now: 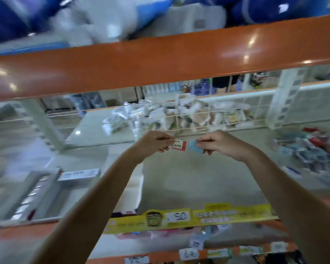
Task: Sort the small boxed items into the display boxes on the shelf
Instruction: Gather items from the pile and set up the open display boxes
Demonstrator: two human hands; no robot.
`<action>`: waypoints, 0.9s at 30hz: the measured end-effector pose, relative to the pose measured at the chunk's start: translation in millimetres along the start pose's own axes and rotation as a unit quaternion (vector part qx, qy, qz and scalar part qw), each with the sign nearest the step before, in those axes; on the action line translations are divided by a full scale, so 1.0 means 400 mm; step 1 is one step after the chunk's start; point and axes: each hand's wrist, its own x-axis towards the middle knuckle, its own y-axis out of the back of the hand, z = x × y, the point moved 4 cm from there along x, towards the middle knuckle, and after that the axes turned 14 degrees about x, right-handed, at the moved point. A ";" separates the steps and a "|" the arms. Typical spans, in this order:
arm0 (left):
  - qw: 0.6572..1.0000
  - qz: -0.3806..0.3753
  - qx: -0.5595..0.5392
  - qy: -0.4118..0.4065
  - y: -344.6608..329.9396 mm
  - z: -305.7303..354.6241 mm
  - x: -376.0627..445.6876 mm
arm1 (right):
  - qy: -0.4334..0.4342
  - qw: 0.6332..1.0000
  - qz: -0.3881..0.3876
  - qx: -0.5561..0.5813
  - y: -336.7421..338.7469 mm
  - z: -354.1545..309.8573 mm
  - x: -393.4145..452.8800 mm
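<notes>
Left hand: the left hand (154,142) is reaching out over the shelf and pinching a small red-and-white printed cardboard box (178,145) by its near end, fingers curled tight round it.
Right hand: the right hand (220,144) is pinching a small pale-blue cardboard box (193,146) between thumb and fingertips, again a narrow grip on the item.
Where the items are: both little boxes are being held in the air above the pale grey shelf board (189,180), end to end and just beside one another, not resting in anything.
Display boxes: an open grey cardboard display tray (30,199) is sitting at the left of the shelf with a row of small packs showing along one side; the blur is making its fill hard to judge.
Unsorted stock: a loose heap of red, blue and white small packs (312,151) is lying at the right end of the shelf.
Behind: clear-wrapped packets piled in a white wire basket (179,115) are standing at the back.
Progress: judging by the heap on the right, most of the sorting is left; the two boxes in hand are not yet placed, and it looks as though the person is comparing them before choosing a tray.
Left to do: carrying each box to its matching display box, then working through the heap.
</notes>
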 end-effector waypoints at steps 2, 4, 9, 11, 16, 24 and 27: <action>1.000 0.026 0.006 0.017 0.071 -0.063 -0.035 | 0.007 0.999 -0.026 -0.019 -0.085 -0.040 0.049; 0.998 0.049 0.018 0.034 0.144 -0.127 -0.070 | 0.013 0.998 -0.053 -0.040 -0.172 -0.076 0.095; 0.995 0.074 0.010 0.063 0.306 -0.291 -0.170 | 0.025 0.991 -0.110 -0.065 -0.388 -0.157 0.197; 0.995 0.073 -0.004 0.067 0.360 -0.359 -0.209 | 0.030 0.987 -0.136 -0.077 -0.473 -0.183 0.234; 0.996 0.054 -0.011 0.071 0.468 -0.501 -0.272 | 0.020 0.981 -0.168 -0.089 -0.654 -0.226 0.305; 0.998 0.020 -0.002 0.068 0.549 -0.646 -0.338 | -0.042 0.967 -0.215 -0.129 -0.831 -0.230 0.341; 0.997 0.025 -0.009 0.074 0.552 -0.680 -0.351 | -0.078 0.949 -0.257 -0.166 -0.884 -0.219 0.343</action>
